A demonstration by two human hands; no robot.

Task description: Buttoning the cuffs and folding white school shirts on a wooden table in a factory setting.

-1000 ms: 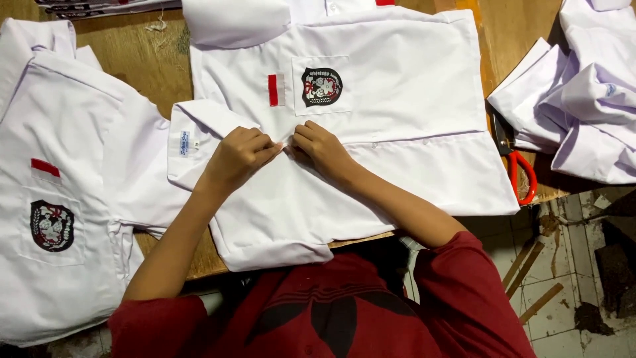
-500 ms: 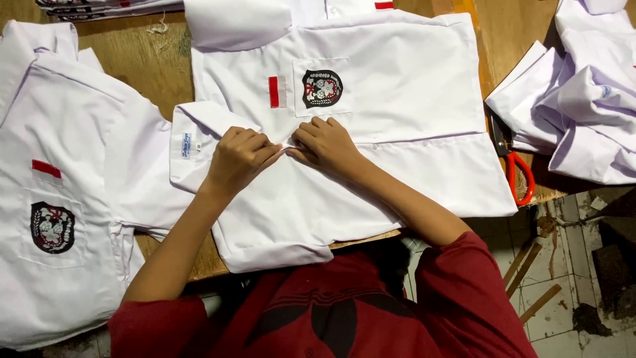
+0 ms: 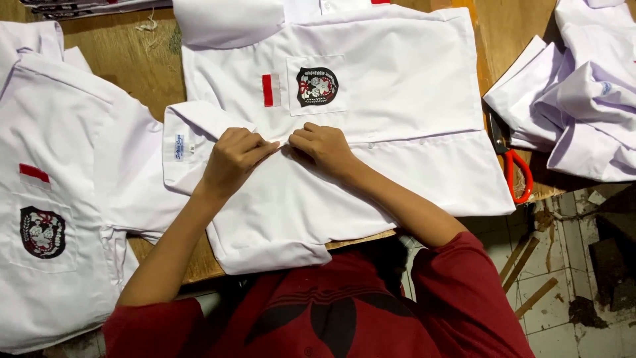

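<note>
Two bare hands meet at the middle of a white shirt [image 3: 371, 192] spread flat on the wooden bench [image 3: 132, 73]. Left hand [image 3: 233, 161]: fingers curled, tips pinching a fold of the white cloth. Right hand [image 3: 322, 147]: fingers likewise bent, tips pressed onto the same fold, the two hands almost touching at the fingertips.

Shirt, item in hand: plain white, short-sleeved, lying under both hands and running out beyond the right hand to the bench edge. Chest pocket just above the right hand carries a shield-shaped badge [image 3: 317, 86] in black, white and red. Small red-and-white flag patch [image 3: 268, 90] sits above the gap between the hands. Collar with a small woven label [image 3: 179, 146] lies just beside the left hand, on its outer side. Hem near the person's body is folded under and hangs slightly over the bench edge.

Second white shirt [image 3: 59, 199] well out past the left hand, with the same kind of badge and a red patch, partly overlapped by the first. Heap of folded white shirts [image 3: 576, 106] well out past the right hand. Scissors with red handles [image 3: 513, 166] lie between that heap and the shirt in hand. Person wears a dark red top [image 3: 331, 311].
</note>
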